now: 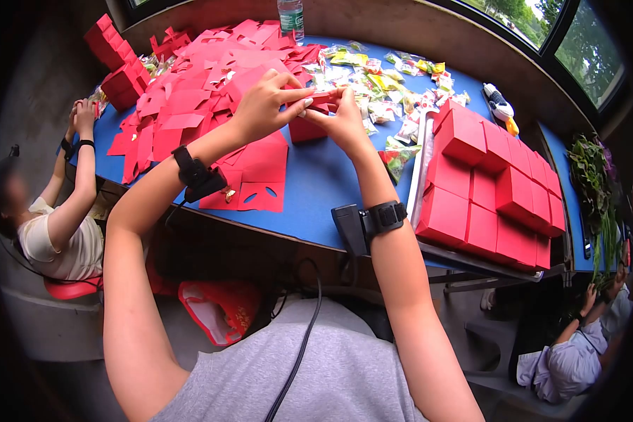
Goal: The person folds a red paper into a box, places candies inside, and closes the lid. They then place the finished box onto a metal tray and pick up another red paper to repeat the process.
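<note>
Between my two hands is a small red paper box [307, 129], raised near the middle of the blue table. My left hand [271, 105] pinches the box's top edge from the left, thumb and fingertips together. From the right, my right hand [343, 121] grips the top flaps between thumb and fingers. Part of the box is hidden behind the fingers. Below my left wrist lie flat red box sheets [257, 172] with cut-out slots. A heap of folded red card blanks [190, 105] spreads to the left and behind.
Wrapped sweets [380, 81] are scattered at the back. A tray [420, 176] of stacked finished red boxes [464, 179] stands right. A water bottle [290, 20] is at the far edge. Stacked boxes [123, 77] rise at left. People sit left [56, 225] and right [570, 359].
</note>
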`<action>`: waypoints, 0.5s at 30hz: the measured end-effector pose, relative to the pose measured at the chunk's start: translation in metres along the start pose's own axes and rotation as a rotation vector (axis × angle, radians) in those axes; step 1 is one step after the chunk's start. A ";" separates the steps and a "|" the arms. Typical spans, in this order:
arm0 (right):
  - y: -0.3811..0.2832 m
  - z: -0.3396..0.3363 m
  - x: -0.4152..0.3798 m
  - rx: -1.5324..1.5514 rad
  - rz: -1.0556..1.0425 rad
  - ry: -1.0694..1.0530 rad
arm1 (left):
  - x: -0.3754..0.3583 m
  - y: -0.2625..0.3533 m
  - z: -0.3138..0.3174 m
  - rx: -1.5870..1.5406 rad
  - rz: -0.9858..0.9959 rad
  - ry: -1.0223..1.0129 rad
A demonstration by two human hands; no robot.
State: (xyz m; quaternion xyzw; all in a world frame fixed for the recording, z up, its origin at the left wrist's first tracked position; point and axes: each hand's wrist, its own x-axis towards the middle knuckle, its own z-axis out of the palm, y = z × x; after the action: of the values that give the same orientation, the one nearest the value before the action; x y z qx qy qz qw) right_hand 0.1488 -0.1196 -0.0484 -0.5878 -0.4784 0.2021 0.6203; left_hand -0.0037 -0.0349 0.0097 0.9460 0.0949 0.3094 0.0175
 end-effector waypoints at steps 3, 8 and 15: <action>-0.002 -0.004 -0.001 0.224 0.080 -0.115 | 0.002 -0.002 0.005 -0.059 0.023 -0.018; -0.009 -0.005 -0.008 -0.102 -0.035 -0.184 | 0.000 -0.007 0.008 -0.271 -0.060 -0.197; 0.005 -0.002 -0.005 -0.221 -0.004 -0.195 | -0.020 0.007 0.012 0.146 0.188 -0.220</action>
State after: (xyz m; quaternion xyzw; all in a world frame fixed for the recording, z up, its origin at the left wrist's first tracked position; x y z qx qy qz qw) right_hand 0.1494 -0.1231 -0.0541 -0.6292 -0.5569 0.2028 0.5028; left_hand -0.0110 -0.0449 -0.0108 0.9776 0.0256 0.1967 -0.0702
